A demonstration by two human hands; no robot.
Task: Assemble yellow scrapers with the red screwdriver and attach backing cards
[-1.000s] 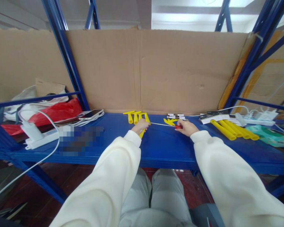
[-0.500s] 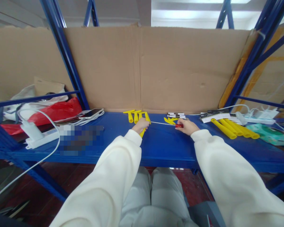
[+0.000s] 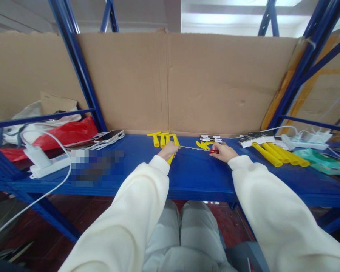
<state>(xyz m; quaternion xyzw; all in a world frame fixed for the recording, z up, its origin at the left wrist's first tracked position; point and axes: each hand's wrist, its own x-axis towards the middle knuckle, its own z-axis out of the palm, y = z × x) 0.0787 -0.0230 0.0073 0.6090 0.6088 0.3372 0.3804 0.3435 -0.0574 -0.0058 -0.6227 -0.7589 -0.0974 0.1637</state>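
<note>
My left hand (image 3: 167,151) is closed around a yellow T-shaped plastic piece (image 3: 170,159), which pokes out below the fingers. In my right hand (image 3: 226,152) is a screwdriver (image 3: 197,148) with a red handle, held level in the fingers. Its thin metal shaft reaches left to the yellow piece at my left hand; whether the tip sits in a screw is too small to tell. Just behind my left hand, several more yellow T-shaped pieces (image 3: 156,140) lie in a row. Small flat yellow parts (image 3: 204,145) lie behind the shaft, near my right hand.
White-and-black packets (image 3: 211,138) lie against the cardboard panel (image 3: 215,83). Several yellow tubes (image 3: 268,155) rest by a black-and-white box (image 3: 256,139) on the right. A phone (image 3: 110,136), a white power strip (image 3: 49,166) and a red bag (image 3: 65,134) occupy the blue shelf's left.
Both hands keep their places, with the screwdriver still reaching the yellow piece. The red handle looks slightly darker and lower in the right fingers; the view has shifted a touch.
</note>
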